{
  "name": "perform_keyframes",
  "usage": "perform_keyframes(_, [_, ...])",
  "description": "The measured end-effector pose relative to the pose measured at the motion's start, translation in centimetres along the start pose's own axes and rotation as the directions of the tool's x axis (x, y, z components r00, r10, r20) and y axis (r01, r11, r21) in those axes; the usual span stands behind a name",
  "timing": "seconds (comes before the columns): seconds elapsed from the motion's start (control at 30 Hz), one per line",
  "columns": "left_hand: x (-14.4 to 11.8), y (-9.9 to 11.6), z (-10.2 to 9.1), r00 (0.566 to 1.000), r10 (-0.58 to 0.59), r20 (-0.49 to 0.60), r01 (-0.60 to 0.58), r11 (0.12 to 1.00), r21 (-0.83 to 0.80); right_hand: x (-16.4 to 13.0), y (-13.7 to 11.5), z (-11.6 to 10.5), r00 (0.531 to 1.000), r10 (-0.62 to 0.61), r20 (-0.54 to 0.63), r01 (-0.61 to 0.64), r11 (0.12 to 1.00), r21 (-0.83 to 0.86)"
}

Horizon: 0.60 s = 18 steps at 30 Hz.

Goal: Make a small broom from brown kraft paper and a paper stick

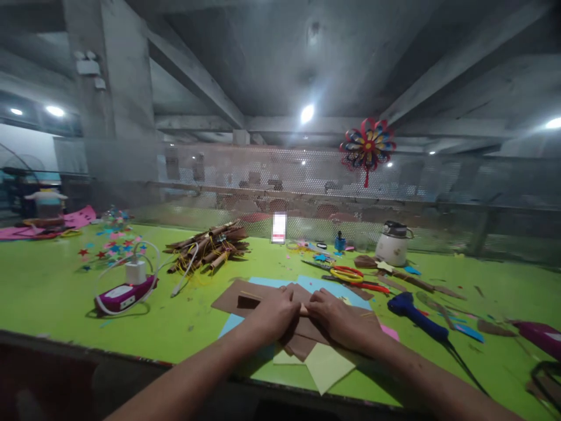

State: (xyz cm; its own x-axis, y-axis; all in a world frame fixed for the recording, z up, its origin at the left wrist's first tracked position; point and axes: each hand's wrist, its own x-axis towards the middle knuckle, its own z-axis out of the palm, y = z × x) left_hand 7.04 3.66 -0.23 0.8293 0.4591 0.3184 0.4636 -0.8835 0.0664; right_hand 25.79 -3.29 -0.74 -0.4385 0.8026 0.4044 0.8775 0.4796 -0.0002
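Two bare forearms reach in from the near edge of a green table [52, 292]. The left hand [274, 316] and right hand [339, 318] lie side by side, fingers curled down, pinching a thin brown paper roll [303, 310] whose long axis runs left to right. Beneath it lie flat brown sheets [245, 295], blue paper [333, 287] and pale yellow squares [326, 365]. Scissors [348, 273], a blue glue gun [416, 316] and a bundle of brown rolls [210, 245] surround them.
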Motion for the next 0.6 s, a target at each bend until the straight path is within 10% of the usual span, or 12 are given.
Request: perform_keyframes(0.6, [0.7,1.1,0.7,0.999,-0.007,-0.037,0.016,0.970,0.243,0.5,1.3,0.8,1.000,0.007,-0.016,-0.006,0.995,0.099])
